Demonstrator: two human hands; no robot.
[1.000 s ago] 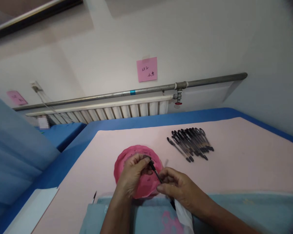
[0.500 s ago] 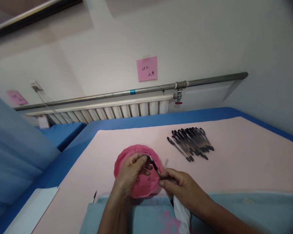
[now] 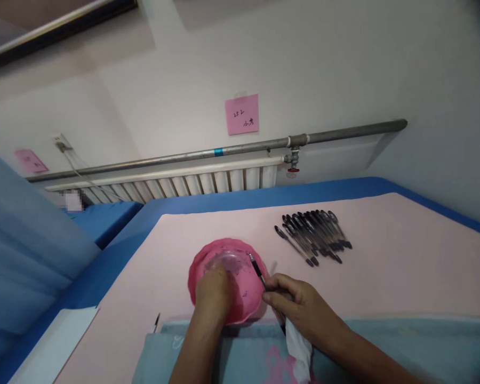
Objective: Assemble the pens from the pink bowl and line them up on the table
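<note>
My right hand (image 3: 294, 298) pinches a pen (image 3: 257, 269) with a black grip, its bare tip pointing up and left over the rim of a pink bowl (image 3: 260, 306). White tissue (image 3: 298, 346) hangs below that hand, and a second dark-ended slim thing shows beneath its fingers. My left hand (image 3: 215, 290) reaches down into the bowl, its fingers hidden behind the back of the hand. Small dark bits lie on the bowl's bottom.
Several black-capped pens (image 3: 314, 234) lie in a heap on the pink sheet (image 3: 404, 256). A single pen part (image 3: 157, 322) lies by the light-blue cloth (image 3: 176, 357) in front. White paper (image 3: 56, 344) is at the left; a radiator (image 3: 192, 184) stands behind.
My left hand has moved away from the pen tip and down into the bowl, to the left. The right hand still holds the pen in nearly the same place.
</note>
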